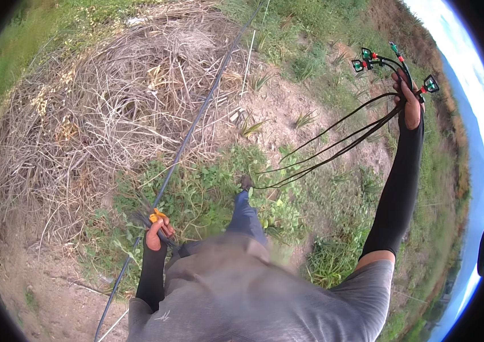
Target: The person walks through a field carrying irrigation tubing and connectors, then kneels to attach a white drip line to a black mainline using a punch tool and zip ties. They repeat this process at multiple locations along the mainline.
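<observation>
My right hand (408, 108) is raised at the far right, its fingers closed round several thin black sprinkler tubes (356, 132). Green-and-black micro-sprinkler heads (365, 55) with red-orange fittings stick out past the fingers, and another sprinkler head (430, 84) is beside the wrist. The tubes loop down and left toward my foot. Low on the left, my left hand (155, 235) is closed on a dark, blurred bundle (142, 218) with a yellow-orange piece (156, 215) at the fingers. What the bundle consists of I cannot make out.
A long dark hose (196, 119) runs diagonally past my left hand, with a thin pale line (248, 60) near it. Dry cut stalks (111, 108) lie heaped at the left. Low green plants (202, 188) surround my leg (246, 214); small spiky plants (250, 127) dot the bare soil.
</observation>
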Demonstrator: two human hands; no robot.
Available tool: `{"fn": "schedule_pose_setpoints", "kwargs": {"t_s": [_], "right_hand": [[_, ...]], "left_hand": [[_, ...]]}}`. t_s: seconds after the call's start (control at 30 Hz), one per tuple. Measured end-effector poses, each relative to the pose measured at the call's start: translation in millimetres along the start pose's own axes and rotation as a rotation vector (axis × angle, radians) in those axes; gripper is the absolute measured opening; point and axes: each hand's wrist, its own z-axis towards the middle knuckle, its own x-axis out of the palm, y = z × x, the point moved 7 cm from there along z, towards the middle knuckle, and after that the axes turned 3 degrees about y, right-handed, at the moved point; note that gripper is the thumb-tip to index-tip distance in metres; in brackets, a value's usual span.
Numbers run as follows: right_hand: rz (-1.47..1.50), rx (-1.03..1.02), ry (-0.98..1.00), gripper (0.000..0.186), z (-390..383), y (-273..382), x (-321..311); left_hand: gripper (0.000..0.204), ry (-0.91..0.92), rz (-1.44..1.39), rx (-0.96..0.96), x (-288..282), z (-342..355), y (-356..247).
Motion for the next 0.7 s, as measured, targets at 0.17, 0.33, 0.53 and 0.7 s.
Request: {"fn": "schedule_pose_setpoints", "kwargs": {"t_s": [0.17,0.33,0.53,0.7], "right_hand": [[0.102,0.033,0.06,0.036,107,-97,7],[0.018,0.056,0.11,0.034,218,-129,-18],[-0.169,-0.013,0.121,0.034,338,-150,-64],[-0.261,0.01,0.147,0.028,433,-183,-83]], "left_hand": [[0.019,-0.119,-0.069,0.029,47,120,23],[0.019,-0.058,-0.076,-0.104,163,227,39],[0.018,0.015,-0.065,-0.133,280,351,35],[0.019,0.086,-0.098,-0.12,340,453,44]]}}
